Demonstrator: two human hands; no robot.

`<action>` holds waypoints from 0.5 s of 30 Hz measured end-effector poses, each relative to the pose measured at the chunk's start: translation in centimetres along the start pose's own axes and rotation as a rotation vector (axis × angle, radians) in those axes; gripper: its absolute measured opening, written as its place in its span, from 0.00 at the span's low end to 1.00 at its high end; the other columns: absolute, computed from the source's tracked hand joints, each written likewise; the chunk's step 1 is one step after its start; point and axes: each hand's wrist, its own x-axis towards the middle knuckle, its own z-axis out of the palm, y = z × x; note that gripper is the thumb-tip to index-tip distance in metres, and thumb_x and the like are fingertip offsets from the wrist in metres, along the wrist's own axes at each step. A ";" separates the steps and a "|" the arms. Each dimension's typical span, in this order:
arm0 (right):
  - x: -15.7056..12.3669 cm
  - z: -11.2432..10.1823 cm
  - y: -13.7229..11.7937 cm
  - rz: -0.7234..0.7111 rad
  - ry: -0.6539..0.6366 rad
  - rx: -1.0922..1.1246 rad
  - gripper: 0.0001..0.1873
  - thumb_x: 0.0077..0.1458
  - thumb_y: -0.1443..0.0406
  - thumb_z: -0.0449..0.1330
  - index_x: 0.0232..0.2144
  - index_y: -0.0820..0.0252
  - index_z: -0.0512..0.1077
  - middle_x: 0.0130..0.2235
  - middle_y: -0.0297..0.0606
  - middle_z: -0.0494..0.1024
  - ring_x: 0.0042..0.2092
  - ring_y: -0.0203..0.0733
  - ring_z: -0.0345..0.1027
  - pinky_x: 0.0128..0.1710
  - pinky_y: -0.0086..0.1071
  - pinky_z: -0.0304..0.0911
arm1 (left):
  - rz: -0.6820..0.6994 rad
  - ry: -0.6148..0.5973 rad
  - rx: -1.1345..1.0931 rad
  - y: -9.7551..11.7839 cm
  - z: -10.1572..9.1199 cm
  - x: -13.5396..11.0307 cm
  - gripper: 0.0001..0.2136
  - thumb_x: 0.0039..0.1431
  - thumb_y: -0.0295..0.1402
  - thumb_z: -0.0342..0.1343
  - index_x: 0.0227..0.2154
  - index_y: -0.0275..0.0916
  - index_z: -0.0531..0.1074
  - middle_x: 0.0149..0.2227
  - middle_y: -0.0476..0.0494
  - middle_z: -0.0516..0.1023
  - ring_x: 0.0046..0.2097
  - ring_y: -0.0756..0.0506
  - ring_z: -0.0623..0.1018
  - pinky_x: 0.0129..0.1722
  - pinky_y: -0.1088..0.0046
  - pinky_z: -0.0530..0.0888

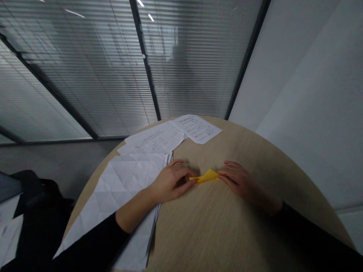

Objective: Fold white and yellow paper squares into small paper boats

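A small piece of folded yellow paper (pixel 208 176) is held between my two hands just above or on the wooden table (pixel 193 226); I cannot tell which. My left hand (pixel 173 180) pinches its left end between thumb and fingers. At the opposite end, my right hand (pixel 241 180) grips the paper with the thumb below and the fingers over it. A peak of yellow paper stands up in the middle. The fingertips partly cover both ends.
Creased white sheets (pixel 124 185) lie stacked under my left forearm. Printed pages (pixel 198 129) spread toward the table's far edge. Behind stands a glass partition with blinds (pixel 193 75), a pale wall (pixel 306 94) at right. A black chair (pixel 42 219) with papers is at lower left.
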 end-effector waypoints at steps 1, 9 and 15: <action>0.0 0.0 0.0 0.000 0.007 0.006 0.11 0.78 0.66 0.61 0.55 0.50 0.81 0.48 0.39 0.91 0.49 0.49 0.87 0.67 0.57 0.77 | 0.008 0.012 0.000 0.0 0.0 0.0 0.09 0.78 0.43 0.62 0.51 0.45 0.79 0.44 0.48 0.89 0.46 0.42 0.87 0.69 0.52 0.71; 0.3 -0.2 -0.4 0.006 0.008 0.037 0.11 0.76 0.67 0.62 0.55 0.51 0.81 0.48 0.40 0.90 0.50 0.51 0.86 0.65 0.55 0.77 | 0.004 0.021 0.041 -0.7 0.4 -0.3 0.06 0.79 0.38 0.61 0.52 0.45 0.80 0.40 0.50 0.88 0.46 0.43 0.86 0.71 0.49 0.71; 0.6 -0.1 -0.5 0.137 0.043 0.077 0.09 0.71 0.67 0.65 0.52 0.53 0.80 0.42 0.39 0.86 0.41 0.49 0.81 0.50 0.47 0.78 | -0.077 0.033 0.053 -1.1 0.4 -0.3 0.06 0.79 0.37 0.60 0.51 0.46 0.80 0.44 0.49 0.89 0.49 0.42 0.87 0.70 0.48 0.71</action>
